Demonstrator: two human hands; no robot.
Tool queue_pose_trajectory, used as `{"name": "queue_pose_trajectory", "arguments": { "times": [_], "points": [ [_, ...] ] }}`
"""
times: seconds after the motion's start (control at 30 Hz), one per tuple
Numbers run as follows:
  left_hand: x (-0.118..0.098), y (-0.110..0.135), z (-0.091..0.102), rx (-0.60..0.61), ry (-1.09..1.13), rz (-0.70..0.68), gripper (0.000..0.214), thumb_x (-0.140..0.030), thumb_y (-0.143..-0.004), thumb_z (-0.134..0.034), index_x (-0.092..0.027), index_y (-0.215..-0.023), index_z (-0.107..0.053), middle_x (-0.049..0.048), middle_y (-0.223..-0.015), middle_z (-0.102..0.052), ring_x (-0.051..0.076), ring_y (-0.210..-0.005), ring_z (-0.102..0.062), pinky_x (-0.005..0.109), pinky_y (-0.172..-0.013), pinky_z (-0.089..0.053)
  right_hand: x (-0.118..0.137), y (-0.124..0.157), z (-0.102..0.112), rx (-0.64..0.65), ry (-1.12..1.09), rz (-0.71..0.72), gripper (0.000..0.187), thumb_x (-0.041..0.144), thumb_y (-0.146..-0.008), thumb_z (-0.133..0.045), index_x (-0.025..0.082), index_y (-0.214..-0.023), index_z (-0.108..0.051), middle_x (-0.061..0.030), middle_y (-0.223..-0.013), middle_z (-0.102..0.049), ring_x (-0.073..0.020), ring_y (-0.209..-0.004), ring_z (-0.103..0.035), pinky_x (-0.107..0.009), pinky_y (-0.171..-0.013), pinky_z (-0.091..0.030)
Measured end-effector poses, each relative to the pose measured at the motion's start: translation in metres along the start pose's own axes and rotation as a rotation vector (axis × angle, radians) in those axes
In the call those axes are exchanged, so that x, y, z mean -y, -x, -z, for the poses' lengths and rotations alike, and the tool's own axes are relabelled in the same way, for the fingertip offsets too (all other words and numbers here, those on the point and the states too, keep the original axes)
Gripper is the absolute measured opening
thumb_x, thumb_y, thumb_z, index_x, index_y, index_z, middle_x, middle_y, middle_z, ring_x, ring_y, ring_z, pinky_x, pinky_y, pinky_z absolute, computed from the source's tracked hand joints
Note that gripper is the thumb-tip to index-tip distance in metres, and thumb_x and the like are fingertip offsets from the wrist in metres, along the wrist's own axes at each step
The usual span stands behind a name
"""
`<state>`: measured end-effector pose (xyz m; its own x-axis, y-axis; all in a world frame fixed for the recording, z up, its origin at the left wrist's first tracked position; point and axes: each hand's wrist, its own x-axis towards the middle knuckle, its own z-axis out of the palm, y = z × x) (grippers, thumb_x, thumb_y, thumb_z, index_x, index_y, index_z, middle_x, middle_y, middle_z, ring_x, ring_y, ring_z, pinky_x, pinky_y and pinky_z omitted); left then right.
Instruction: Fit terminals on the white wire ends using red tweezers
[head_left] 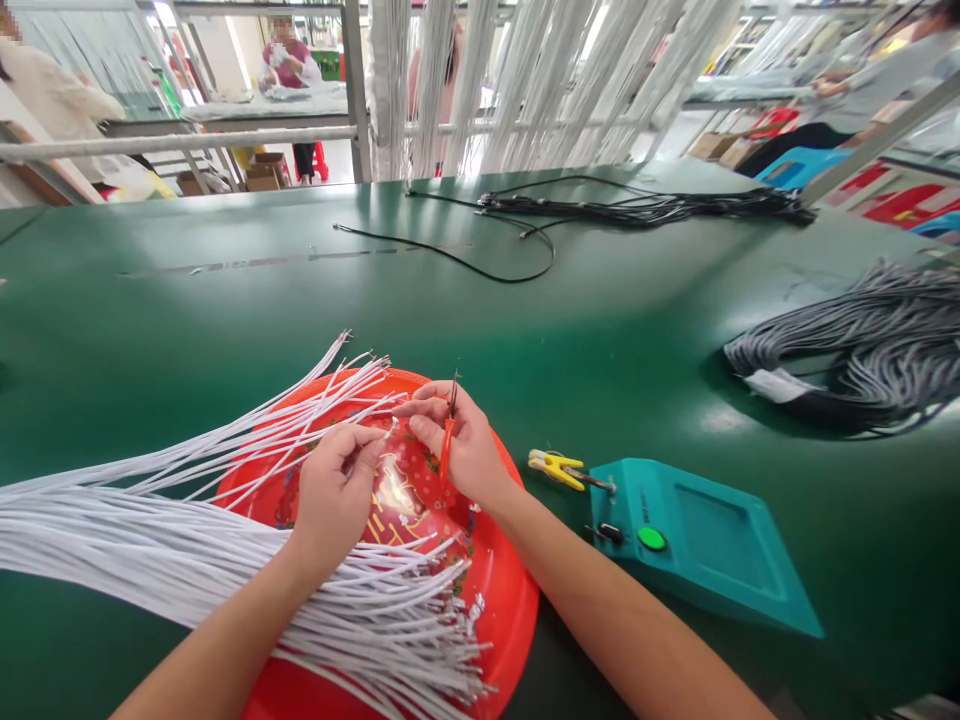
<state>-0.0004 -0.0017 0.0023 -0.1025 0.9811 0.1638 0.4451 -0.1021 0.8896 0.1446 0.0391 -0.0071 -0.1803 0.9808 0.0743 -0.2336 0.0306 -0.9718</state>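
My left hand (341, 485) is closed in a pinch on the end of a white cable (391, 428), whose tip shows bare and silvery. Just to its right, my right hand (465, 450) grips red-handled scissors (448, 440), dark blades pointing up and away, its fingers close to that cable tip. Beneath both hands lies a red round tray (510, 600) with a printed pattern. White cables (187, 535) come in from the left in two bunches, one above and one below my left hand. Their stripped ends rest on the tray.
Right of the tray sits a teal device (720, 540) with a green button and a yellow clip (555, 468). A coil of grey cables (862, 350) lies far right; black cables (645, 207) stretch along the back. White strands (525, 90) hang behind the green table (247, 310). People work beyond.
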Motion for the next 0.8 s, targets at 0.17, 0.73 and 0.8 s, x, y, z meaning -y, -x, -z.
{"name": "queue_pose_trajectory", "arguments": {
  "times": [0.17, 0.73, 0.8],
  "points": [
    [0.0012, 0.0003, -0.0016, 0.052, 0.052, 0.014, 0.014, -0.026, -0.081, -0.052, -0.018, -0.08, -0.063, 0.0011, -0.077, -0.063, 0.014, -0.072, -0.056, 0.025, -0.069, -0.043, 0.0043, 0.003, -0.0026, 0.07, -0.081, -0.033, 0.031, 0.031, -0.068, -0.071, 0.021, -0.087, -0.048, 0.0002, -0.075, -0.065, -0.0129, -0.062, -0.057, -0.026, -0.059, -0.044],
    [-0.003, -0.0017, -0.0021, 0.102, 0.382, 0.327, 0.024, -0.036, -0.073, -0.061, -0.013, -0.075, -0.062, -0.0008, -0.062, -0.057, 0.007, -0.051, -0.046, 0.019, -0.05, -0.039, -0.0038, 0.0009, 0.0002, 0.086, -0.033, 0.005, 0.021, 0.024, -0.07, -0.067, 0.02, -0.083, -0.05, 0.0007, -0.075, -0.058, -0.0135, -0.07, -0.057, -0.027, -0.064, -0.047],
    [-0.0024, -0.0021, -0.0018, 0.118, 0.391, 0.328, 0.023, -0.036, -0.074, -0.06, -0.013, -0.073, -0.061, -0.0015, -0.061, -0.056, 0.006, -0.049, -0.043, 0.018, -0.048, -0.037, -0.0042, 0.0008, 0.0004, 0.09, -0.028, 0.009, 0.02, 0.024, -0.071, -0.066, 0.021, -0.083, -0.05, 0.0006, -0.075, -0.058, -0.0134, -0.07, -0.057, -0.027, -0.064, -0.047]
  ]
}}
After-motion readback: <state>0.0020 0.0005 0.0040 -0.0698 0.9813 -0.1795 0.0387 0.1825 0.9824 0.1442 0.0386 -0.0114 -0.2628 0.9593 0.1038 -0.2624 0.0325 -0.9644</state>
